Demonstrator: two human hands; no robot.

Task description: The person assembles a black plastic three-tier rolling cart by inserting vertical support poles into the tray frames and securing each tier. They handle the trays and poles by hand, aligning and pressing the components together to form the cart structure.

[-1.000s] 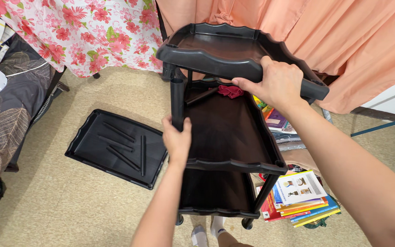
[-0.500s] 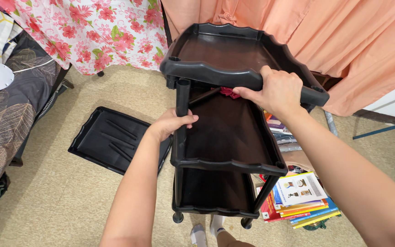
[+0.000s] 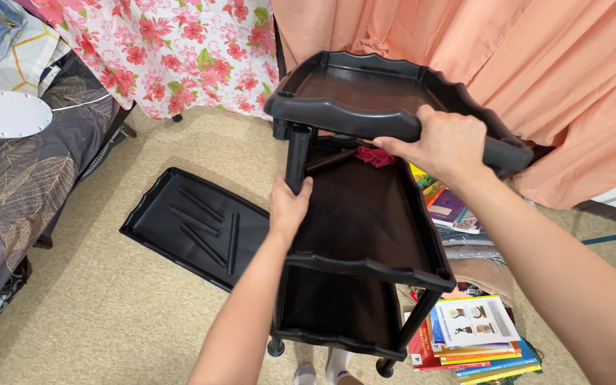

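A black plastic three-tier shelf rack (image 3: 365, 228) on small wheels stands on the floor in front of me. My left hand (image 3: 289, 204) grips the front-left support post (image 3: 296, 153) just below the top tray. My right hand (image 3: 445, 145) clamps the front rim of the top tray (image 3: 336, 114), which sits tilted on the posts. A small red cloth (image 3: 375, 155) lies at the back of the middle tray.
A spare black tray (image 3: 162, 217) with several loose black rods lies on the floor to the left. A stack of books (image 3: 475, 339) sits at the lower right. A bed with patterned covers is at left; floral and peach curtains hang behind.
My left hand slid up from the middle tray's edge to the front-left post. The right hand kept its hold on the top tray's rim.
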